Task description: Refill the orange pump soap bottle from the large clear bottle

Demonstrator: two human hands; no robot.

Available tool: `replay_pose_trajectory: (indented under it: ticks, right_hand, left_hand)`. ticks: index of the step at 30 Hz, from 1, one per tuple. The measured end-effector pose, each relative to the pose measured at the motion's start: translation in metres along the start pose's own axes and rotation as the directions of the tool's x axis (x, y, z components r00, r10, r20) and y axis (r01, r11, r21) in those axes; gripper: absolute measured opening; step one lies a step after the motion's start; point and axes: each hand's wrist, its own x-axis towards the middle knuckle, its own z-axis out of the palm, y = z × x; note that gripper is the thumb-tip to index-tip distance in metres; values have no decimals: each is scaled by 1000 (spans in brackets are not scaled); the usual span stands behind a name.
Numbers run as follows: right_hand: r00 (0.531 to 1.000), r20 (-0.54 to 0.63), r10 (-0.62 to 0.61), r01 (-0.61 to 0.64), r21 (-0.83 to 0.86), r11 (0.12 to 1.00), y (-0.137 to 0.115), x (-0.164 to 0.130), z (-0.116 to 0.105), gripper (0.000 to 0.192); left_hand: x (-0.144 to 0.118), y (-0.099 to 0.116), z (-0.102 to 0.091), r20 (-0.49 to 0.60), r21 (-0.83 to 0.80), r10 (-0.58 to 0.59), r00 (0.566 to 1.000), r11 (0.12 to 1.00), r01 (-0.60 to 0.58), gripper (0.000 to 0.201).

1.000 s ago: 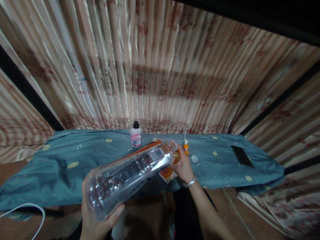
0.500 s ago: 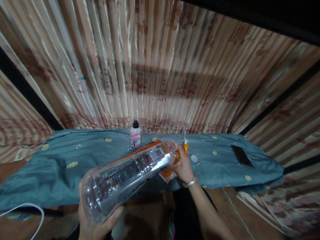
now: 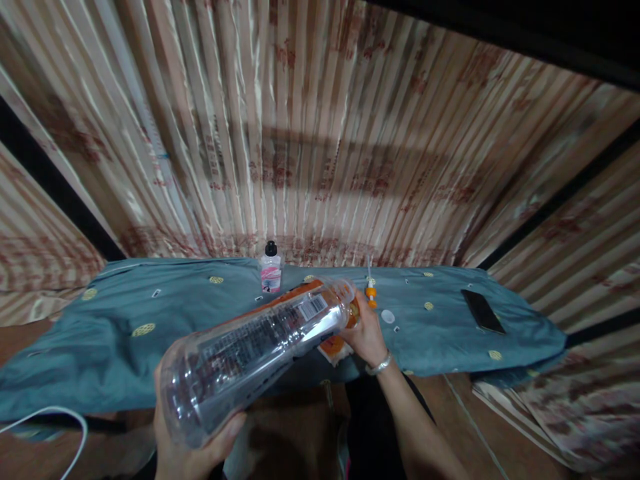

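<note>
A large clear plastic bottle with dark print and a barcode lies slanted in front of me, its open mouth up and to the right. My left hand is closed round its base. My right hand, with a bracelet at the wrist, is closed beside the bottle's neck on an orange packet. Most of this packet is hidden behind the bottle and my fingers. Just past that hand, an orange-and-white pump top rests on the bed cover, near a white disc.
A small bottle with a black cap and pink label stands at the back of the teal cover. To the right lies a dark phone. Patterned curtains hang behind, with dark frame bars at both sides. A white cable loops at lower left.
The bottle's base and my left hand have shifted very slightly left. Otherwise both hands hold the same positions.
</note>
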Motion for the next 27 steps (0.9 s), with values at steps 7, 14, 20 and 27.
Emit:
replay_pose_trajectory:
  ticks: [7,14,20,27]
  right_hand:
    - [1000,12,4,-4,-5,1000,-2,1,-2,92]
    - [1000,4,10,-10,-8,1000,-2,0,0,91]
    - [1000,13,14,-14,0,1000,-4,0,-2,91]
    - [1000,20,18,-18,13,1000,-5,0,-3,91]
  left_hand:
    - [2,4,-2,12,-40,-150,989,988,151,83]
    - [3,10,-3,37,-29,-149,988,988,150,78]
    - [4,11,-2,16,-45,-208,978,977,208,86]
    - [0,5,-6,53,-36,-180,982,983,182,77]
